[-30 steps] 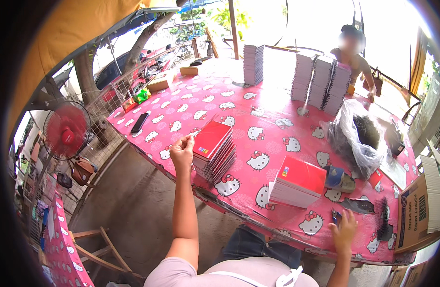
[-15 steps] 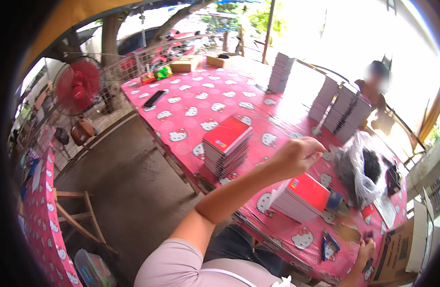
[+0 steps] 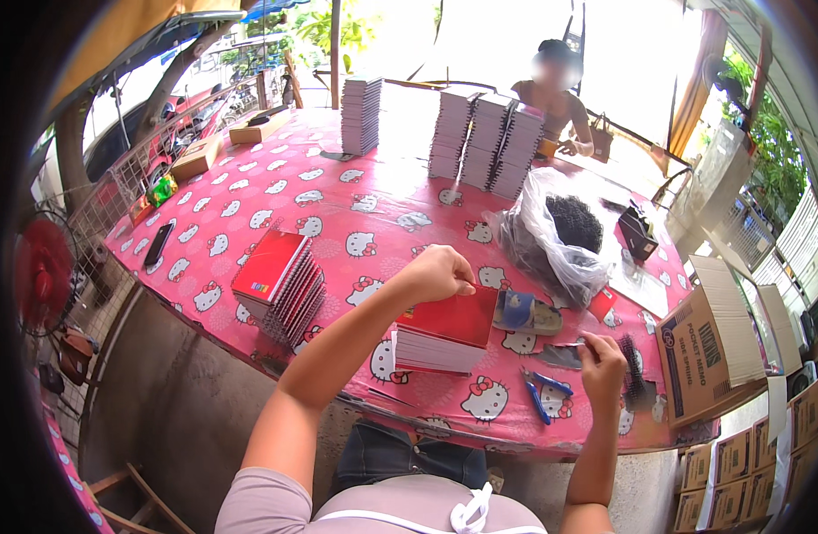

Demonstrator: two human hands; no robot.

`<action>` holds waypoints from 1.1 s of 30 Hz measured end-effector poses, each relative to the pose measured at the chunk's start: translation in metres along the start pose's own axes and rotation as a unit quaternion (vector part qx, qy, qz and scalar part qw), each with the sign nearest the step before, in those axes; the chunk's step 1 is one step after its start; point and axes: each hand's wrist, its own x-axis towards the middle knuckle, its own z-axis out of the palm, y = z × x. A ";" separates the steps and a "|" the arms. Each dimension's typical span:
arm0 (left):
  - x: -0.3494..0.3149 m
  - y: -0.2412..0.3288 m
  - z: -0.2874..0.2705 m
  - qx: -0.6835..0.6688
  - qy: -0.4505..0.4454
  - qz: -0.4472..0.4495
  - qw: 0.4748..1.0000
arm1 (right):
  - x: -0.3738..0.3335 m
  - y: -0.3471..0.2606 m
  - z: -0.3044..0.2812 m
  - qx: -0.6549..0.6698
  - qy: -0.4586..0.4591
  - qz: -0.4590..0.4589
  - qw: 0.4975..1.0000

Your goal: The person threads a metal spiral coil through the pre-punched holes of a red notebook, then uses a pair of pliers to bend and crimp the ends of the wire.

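My left hand point(image 3: 444, 274) is closed in a pinch above a stack of red-covered pads point(image 3: 458, 320) whose white page edges face me. Whatever may be between its fingers is too small to make out. To the right, my right hand point(image 3: 603, 360) is closed with thumb and finger together, close to a thin dark flat piece point(image 3: 560, 357). I cannot tell what it grips. Blue-handled pliers point(image 3: 542, 393) lie left of that hand, and a dark bristly bundle of coils point(image 3: 636, 369) is on its right. A blue and tan object point(image 3: 526, 312) sits beside the stack.
Spiral-bound red notebooks point(image 3: 280, 280) are stacked at left; taller notebook stacks point(image 3: 484, 142) stand at the back. A plastic bag point(image 3: 551, 245) holds black coils. An open carton point(image 3: 711, 356) stands right. Across the table point(image 3: 364, 209) sits another person point(image 3: 556, 107).
The view has turned to the right. My right hand has come away from beside the carton to near the dark flat piece. My left hand stays closed above the red-covered stack.
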 end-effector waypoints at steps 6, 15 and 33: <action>0.013 -0.005 0.011 -0.016 -0.031 -0.030 0.999 | 0.001 -0.029 0.027 0.071 -0.023 -0.013 0.997; -0.024 0.038 0.002 -0.057 0.125 0.075 0.988 | 0.006 -0.041 0.021 0.121 -0.016 -0.028 0.992; -0.042 0.035 0.018 0.026 0.254 0.176 0.951 | 0.065 -0.104 0.033 0.178 -0.111 -0.089 0.974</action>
